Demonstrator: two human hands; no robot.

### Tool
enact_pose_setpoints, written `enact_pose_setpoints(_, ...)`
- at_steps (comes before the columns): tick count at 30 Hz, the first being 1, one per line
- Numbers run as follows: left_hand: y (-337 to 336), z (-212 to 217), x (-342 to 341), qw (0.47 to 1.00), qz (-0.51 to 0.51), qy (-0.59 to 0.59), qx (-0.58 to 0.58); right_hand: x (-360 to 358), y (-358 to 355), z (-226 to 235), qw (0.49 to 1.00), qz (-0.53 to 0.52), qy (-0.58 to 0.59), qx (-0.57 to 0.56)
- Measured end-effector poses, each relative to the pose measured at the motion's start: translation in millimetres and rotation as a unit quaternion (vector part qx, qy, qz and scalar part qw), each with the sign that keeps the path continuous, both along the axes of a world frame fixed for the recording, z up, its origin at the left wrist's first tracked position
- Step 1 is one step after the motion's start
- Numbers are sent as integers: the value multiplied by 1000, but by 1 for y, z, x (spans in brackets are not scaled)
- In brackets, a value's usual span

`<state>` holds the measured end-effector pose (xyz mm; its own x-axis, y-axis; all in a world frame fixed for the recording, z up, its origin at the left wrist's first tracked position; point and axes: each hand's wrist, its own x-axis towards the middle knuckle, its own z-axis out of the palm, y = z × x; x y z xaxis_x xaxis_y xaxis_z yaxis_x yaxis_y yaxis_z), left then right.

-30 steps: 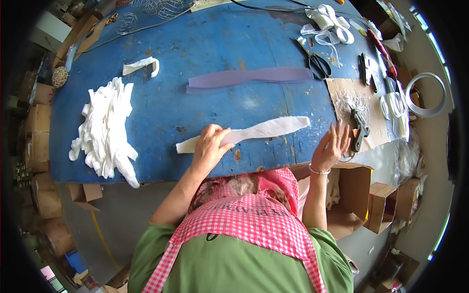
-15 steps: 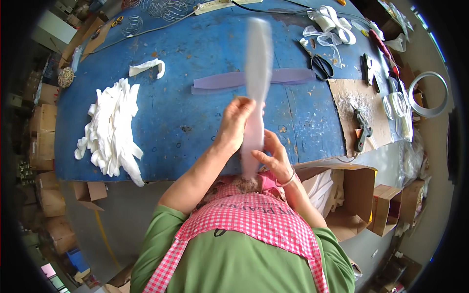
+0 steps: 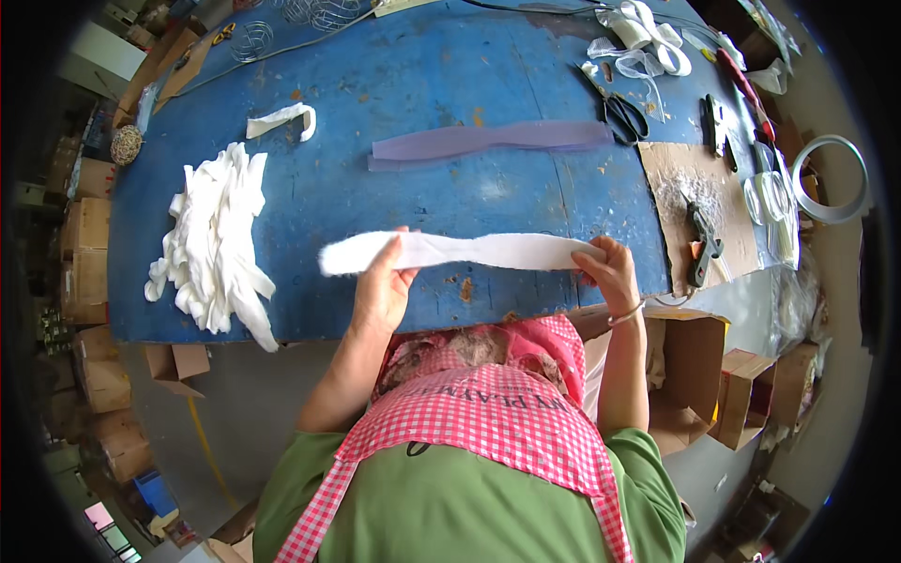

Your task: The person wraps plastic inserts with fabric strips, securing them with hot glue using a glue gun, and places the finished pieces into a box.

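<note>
Between my two hands a white fabric strip (image 3: pixel 488 250) is stretched sideways, above the near part of the blue table. My left hand (image 3: pixel 383 286) grips it a little in from its left end, thumb on top. At the other end my right hand (image 3: pixel 612 274) pinches the strip's tip between thumb and fingers. Beyond it, a flat translucent purple strip (image 3: pixel 488 143) lies across the table. To the left lies a heap of white fabric strips (image 3: pixel 214 244), with one curled white strip (image 3: pixel 282 122) lying apart behind it.
Black-handled scissors (image 3: pixel 623 117) lie right of the purple strip. A cardboard sheet (image 3: pixel 737 202) carries a dark glue gun (image 3: pixel 699 246). A roll of tape (image 3: pixel 831 178) stands at the right edge. White ribbon (image 3: pixel 648 33) and wire coils (image 3: pixel 253 42) sit far back. Open cardboard boxes (image 3: pixel 694 375) stand below.
The white strip has turned from upright to level, and come down nearer the table's front edge. My left hand has moved left and my right hand right, to the strip's end.
</note>
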<state>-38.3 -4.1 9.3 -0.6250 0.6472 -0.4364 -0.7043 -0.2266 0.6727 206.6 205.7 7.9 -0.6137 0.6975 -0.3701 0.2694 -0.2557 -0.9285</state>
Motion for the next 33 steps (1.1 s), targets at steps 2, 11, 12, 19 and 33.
enact_pose_setpoints(2,-14,-10,6,1000,-6,5,-23,-3,0,-8,966,-36,-144,210)
enact_pose_setpoints(11,-35,17,-1,747,92,597,-277,-6,-15,-4,909,-130,-189,349)
enact_pose_setpoints(12,-25,13,5,731,41,643,-224,-6,-16,-5,908,-129,-190,351)
enact_pose_setpoints(19,30,-19,39,763,-238,583,-146,-5,-18,-9,816,-131,-168,538)
enact_pose_setpoints(33,35,-11,40,757,-273,565,-184,-26,-46,8,955,-93,275,-67)
